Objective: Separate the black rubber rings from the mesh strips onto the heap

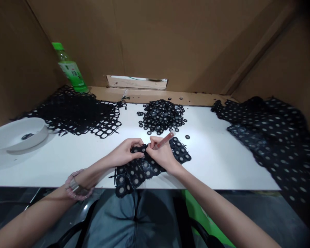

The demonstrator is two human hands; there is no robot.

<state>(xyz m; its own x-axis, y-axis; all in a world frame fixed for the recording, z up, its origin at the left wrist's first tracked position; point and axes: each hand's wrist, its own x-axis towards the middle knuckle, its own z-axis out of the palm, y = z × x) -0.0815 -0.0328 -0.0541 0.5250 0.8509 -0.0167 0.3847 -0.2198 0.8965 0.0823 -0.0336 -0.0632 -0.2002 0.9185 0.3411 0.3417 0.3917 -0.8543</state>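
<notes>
Denim-covered legs sit below the front edge of the white desk. On it, a black sheet of rings lies under both hands, one corner overhanging. The left hand pinches it in a narrow grip; the right hand, gripping a pen-like tool, hides part of it. Just beyond are loose rings; black netting, a white bowl and green bottle stand leftward, a larger dotted sheet rightward.
</notes>
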